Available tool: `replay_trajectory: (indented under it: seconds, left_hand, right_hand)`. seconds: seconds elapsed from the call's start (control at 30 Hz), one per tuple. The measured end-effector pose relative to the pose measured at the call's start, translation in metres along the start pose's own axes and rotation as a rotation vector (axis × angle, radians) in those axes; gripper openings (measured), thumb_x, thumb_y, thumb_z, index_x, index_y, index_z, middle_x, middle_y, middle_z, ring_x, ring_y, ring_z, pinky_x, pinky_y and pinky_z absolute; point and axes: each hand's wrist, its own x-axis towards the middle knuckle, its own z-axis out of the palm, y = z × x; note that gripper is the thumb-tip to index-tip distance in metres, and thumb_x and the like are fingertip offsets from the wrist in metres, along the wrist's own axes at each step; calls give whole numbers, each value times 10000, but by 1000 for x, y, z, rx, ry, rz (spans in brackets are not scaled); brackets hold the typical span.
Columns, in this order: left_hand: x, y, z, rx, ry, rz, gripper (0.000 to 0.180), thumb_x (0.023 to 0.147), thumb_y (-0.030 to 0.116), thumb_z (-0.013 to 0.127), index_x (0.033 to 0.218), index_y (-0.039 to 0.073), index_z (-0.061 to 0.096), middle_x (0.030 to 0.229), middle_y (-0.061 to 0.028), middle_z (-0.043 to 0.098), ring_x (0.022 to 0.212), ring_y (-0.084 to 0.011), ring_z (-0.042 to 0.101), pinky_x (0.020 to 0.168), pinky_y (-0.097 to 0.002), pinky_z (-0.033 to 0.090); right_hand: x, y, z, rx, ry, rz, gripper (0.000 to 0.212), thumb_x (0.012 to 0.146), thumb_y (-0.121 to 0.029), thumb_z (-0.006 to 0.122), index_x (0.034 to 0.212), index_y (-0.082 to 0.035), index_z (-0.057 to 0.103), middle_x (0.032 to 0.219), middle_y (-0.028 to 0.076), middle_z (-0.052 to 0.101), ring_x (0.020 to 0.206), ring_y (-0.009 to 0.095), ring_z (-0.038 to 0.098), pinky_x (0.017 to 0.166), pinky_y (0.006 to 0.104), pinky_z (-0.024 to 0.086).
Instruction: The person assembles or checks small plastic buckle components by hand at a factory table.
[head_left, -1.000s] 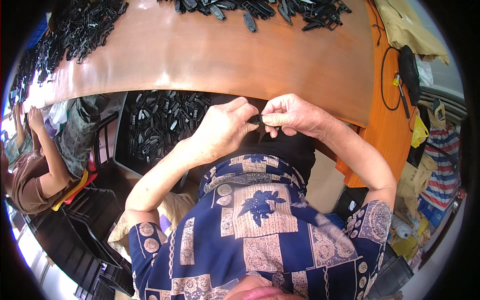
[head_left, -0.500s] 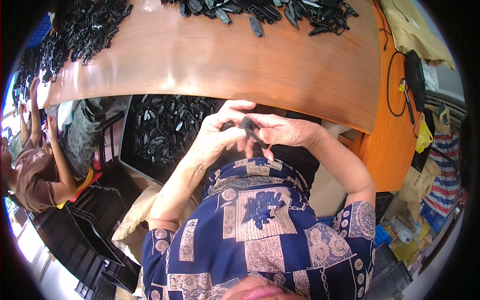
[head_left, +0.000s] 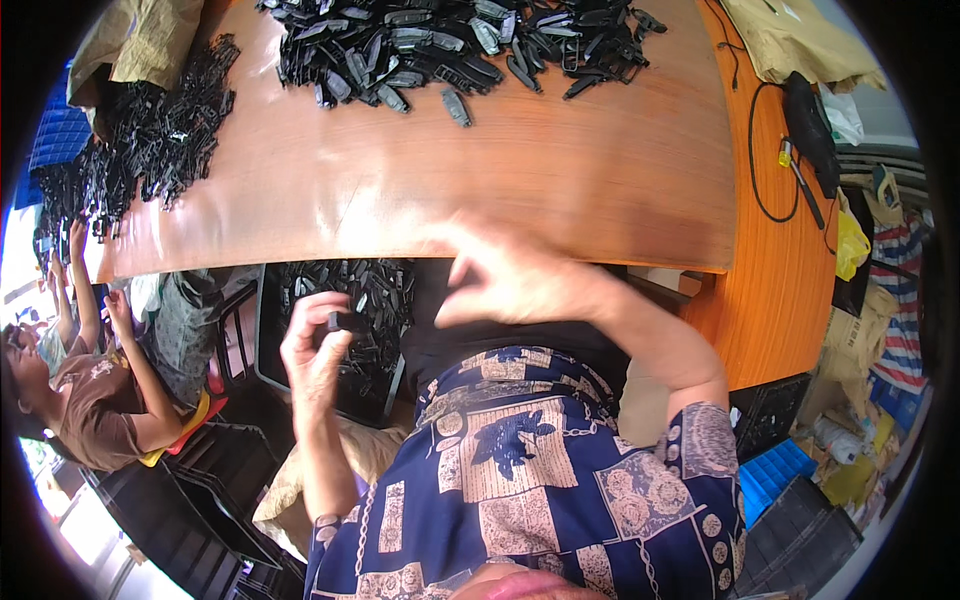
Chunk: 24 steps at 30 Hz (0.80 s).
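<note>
My left hand [head_left: 317, 345] pinches a small black plastic part [head_left: 343, 321] between thumb and fingers. It is over a dark crate [head_left: 263, 345] below the table's near edge, with many similar black pieces [head_left: 370, 350] inside. My right hand [head_left: 505, 280] is smeared by motion in front of my lap, at the table edge. Its thumb and fingers are spread apart, and nothing shows between them. Farther back on the brown table [head_left: 520, 170] lies a big heap of black and grey plastic parts [head_left: 410, 45], with one grey piece [head_left: 456, 108] slightly apart from it.
Another heap of thin black parts [head_left: 165, 140] covers the table's far left. A co-worker in a brown shirt [head_left: 85, 410] sits at the left, hands near that heap. On the right are a black cable [head_left: 752, 150], a yellow bag [head_left: 852, 245] and a blue crate [head_left: 775, 480].
My hands were together around a black part. They have parted: the left went left over the crate with a part, the right stays near the middle, fingers spread. The view has shifted.
</note>
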Motion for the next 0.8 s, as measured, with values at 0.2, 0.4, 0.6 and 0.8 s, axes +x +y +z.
replay_trajectory:
  seconds: [0.2,0.4,0.6,0.8]
  left_hand:
    - [66,39,13,921,85,446,326,781,-19,651,1098,56,632,1144,-128,598,1088,-301,558,935,-381,434]
    - [177,57,102,1090,-191,812,344,784,13,577,1105,134,615,999,-65,559,930,-238,571,807,-348,450]
    - [213,45,113,1221,-266,875,206,783,89,631,985,95,591,1008,-51,550,975,-223,556,806,-349,469]
    - [193,29,106,1004,-188,691,163,855,84,608,1004,54,550,946,-64,588,817,-223,606,703,-345,498]
  right_hand:
    - [-8,26,-125,-1283,602,-142,250,832,-60,599,1081,-70,579,998,97,521,923,264,579,766,369,537]
    - [12,41,-170,-1581,460,-229,175,754,-18,606,920,-51,562,942,72,494,905,232,549,723,350,540]
    - [5,38,-179,-1229,601,-351,151,813,-103,659,809,-38,522,789,56,547,758,190,571,636,309,518]
    - [4,42,-152,-654,656,-196,196,901,-167,627,856,-27,498,629,63,545,520,166,518,523,301,451]
